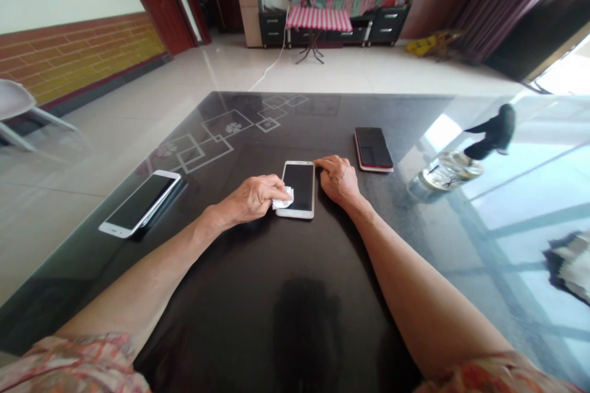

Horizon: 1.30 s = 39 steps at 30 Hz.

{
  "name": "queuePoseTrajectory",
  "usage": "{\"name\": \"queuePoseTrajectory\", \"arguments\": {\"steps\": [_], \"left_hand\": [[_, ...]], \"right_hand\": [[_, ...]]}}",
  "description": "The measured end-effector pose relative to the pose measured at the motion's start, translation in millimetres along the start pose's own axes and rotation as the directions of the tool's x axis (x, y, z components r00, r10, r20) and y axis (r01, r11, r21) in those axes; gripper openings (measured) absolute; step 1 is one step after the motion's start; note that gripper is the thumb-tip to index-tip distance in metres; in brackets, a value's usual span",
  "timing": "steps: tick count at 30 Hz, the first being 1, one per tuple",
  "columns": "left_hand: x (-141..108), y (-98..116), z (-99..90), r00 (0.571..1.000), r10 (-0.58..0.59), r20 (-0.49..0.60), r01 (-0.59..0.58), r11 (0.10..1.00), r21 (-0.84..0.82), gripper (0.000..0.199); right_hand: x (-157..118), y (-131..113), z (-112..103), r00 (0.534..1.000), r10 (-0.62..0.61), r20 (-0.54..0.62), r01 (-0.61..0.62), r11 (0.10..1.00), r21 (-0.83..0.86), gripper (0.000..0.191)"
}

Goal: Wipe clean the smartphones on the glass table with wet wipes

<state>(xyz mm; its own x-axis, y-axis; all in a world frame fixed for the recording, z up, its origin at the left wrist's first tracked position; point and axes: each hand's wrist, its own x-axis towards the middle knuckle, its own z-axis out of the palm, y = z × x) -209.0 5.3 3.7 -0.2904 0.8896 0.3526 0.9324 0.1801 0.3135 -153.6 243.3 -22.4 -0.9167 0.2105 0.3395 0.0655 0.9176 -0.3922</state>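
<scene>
A white smartphone (pixel 302 187) with a dark screen lies face up on the glossy black table (pixel 221 307). My left hand (pixel 253 198) is closed on a folded white tissue (pixel 283 198), pressed against the left side of the screen. On the other side, my right hand (pixel 338 179) rests on the table, its fingers bent and the forefinger's tip against the phone's upper right edge. Farther right lies a dark smartphone (pixel 373 147) on top of a red-and-white edged one. To the left, another white smartphone (pixel 141 201) lies on a similar flat device, mostly hidden.
A clear glass bottle with a black spray head (pixel 447 173) stands on the table at right, beyond my right arm. A crumpled white and dark item (pixel 571 267) sits near the right edge. A striped folding table (pixel 318 19) and a white chair (pixel 16 101) stand on the floor.
</scene>
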Motion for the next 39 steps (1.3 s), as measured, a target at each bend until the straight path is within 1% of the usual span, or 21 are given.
{"name": "queuePoseTrajectory", "arguments": {"steps": [4, 10, 15, 20, 26, 29, 31, 34, 36, 39], "left_hand": [[3.9, 12.8, 2.3, 0.996, 0.064, 0.065, -0.069, 0.995, 0.066, 0.051], [4.4, 13.4, -0.7, 0.989, 0.093, 0.112, -0.105, 0.988, 0.11, 0.04], [4.0, 12.2, -0.2, 0.99, 0.088, 0.111, -0.1, 0.989, 0.109, 0.04], [4.5, 15.1, 0.2, 0.991, 0.08, 0.11, -0.09, 0.991, 0.094, 0.042], [8.1, 14.7, 4.7, 0.987, 0.119, 0.105, -0.126, 0.99, 0.059, 0.043], [9.0, 15.4, 5.8, 0.987, 0.132, 0.086, -0.139, 0.987, 0.075, 0.043], [10.5, 20.9, 7.0, 0.986, 0.147, 0.084, -0.155, 0.983, 0.096, 0.041], [14.7, 33.4, 10.8, 0.969, 0.216, 0.117, -0.228, 0.969, 0.099, 0.038], [17.5, 37.5, 13.7, 0.96, 0.249, 0.128, -0.262, 0.961, 0.092, 0.037], [21.5, 28.8, 15.2, 0.97, 0.223, 0.095, -0.233, 0.965, 0.118, 0.035]], "right_hand": [[1.4, 2.4, 1.2, 1.0, 0.008, 0.0, -0.008, 1.0, 0.007, 0.042], [2.2, 4.2, 2.8, 1.0, 0.007, -0.003, -0.007, 1.0, 0.023, 0.042], [1.4, 2.2, 1.1, 1.0, 0.001, 0.001, -0.001, 1.0, 0.0, 0.047], [1.4, 1.3, -0.7, 1.0, -0.005, 0.016, 0.005, 1.0, -0.004, 0.043], [1.7, 3.2, 0.5, 1.0, 0.015, -0.016, -0.014, 0.999, 0.031, 0.039], [1.7, 3.8, 1.1, 1.0, 0.012, -0.018, -0.011, 0.999, 0.038, 0.041], [1.8, 4.2, 1.6, 1.0, 0.005, -0.019, -0.004, 0.999, 0.048, 0.041], [1.8, 4.9, 2.5, 0.999, -0.006, -0.037, 0.008, 0.998, 0.065, 0.04], [1.8, 5.1, 2.8, 0.999, -0.007, -0.047, 0.01, 0.998, 0.07, 0.04], [1.7, 4.2, 2.2, 0.999, 0.001, -0.042, 0.002, 0.998, 0.065, 0.04]]}}
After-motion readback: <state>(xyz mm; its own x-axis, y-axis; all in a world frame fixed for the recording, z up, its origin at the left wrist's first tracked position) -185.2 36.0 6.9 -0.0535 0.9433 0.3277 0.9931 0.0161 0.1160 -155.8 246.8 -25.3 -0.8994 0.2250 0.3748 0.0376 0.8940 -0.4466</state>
